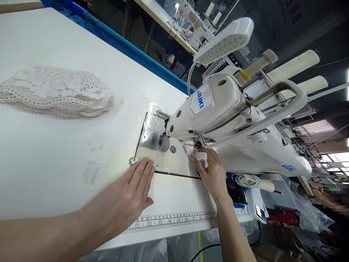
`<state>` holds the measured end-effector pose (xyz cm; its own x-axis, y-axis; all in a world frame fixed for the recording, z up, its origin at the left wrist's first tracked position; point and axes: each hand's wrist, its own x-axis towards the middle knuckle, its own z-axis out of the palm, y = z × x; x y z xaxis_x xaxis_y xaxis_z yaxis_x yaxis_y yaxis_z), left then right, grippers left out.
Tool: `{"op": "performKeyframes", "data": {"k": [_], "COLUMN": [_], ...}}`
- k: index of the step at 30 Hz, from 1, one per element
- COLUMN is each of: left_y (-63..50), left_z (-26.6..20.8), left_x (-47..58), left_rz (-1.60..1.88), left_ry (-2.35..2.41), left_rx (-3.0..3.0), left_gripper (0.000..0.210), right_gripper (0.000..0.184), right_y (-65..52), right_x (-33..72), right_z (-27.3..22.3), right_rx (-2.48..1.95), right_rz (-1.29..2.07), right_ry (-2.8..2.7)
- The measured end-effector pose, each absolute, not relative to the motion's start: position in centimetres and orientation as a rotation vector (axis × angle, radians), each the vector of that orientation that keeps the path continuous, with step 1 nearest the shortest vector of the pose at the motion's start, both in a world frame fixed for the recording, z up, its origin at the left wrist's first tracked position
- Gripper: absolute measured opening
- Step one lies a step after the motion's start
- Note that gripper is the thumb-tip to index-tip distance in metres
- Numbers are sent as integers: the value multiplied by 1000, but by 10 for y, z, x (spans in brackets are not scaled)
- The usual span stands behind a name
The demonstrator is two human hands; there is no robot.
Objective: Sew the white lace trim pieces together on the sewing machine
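Observation:
My left hand (133, 187) lies flat, fingers stretched out together, at the near left corner of the sewing machine's bed (174, 162). No thing is in it. Under the arm of the white sewing machine (218, 105), my right hand (212, 174) pinches a small piece of white lace (189, 150). A white knob on the machine partly hides those fingertips. The needle and presser foot (163, 140) stand over the metal plate, left of the lace. A stack of white lace pieces (62, 92) rests on the tabletop at the left.
A ruler strip (169, 220) runs along the table's front edge. Right of my right arm are a roll of pale cord (247, 181), a phone and plastic bags. A lamp (226, 40) overhangs the machine. Another sewing machine (195, 23) stands behind, and a person is at far right.

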<state>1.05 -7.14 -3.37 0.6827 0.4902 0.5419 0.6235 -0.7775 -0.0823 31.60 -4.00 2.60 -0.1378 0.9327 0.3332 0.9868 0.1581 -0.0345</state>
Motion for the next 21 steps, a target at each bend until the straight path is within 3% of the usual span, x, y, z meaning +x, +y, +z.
{"op": "performKeyframes", "data": {"k": [9,21], "left_y": [-63,-19], "left_z": [-34,-33], "left_x": [6,2], "left_rz": [-809,-787], "left_ry": [-816,-805], "left_rx": [-2707,-2916], "left_gripper": [56,79], "right_gripper": [41,39], "right_y": [-42,-40], "right_x": [314,323], "right_z": [22,17], "right_rx": [-1769,-1758], "right_rz": [-255,-240], "right_ry": [-2149,-2033]}}
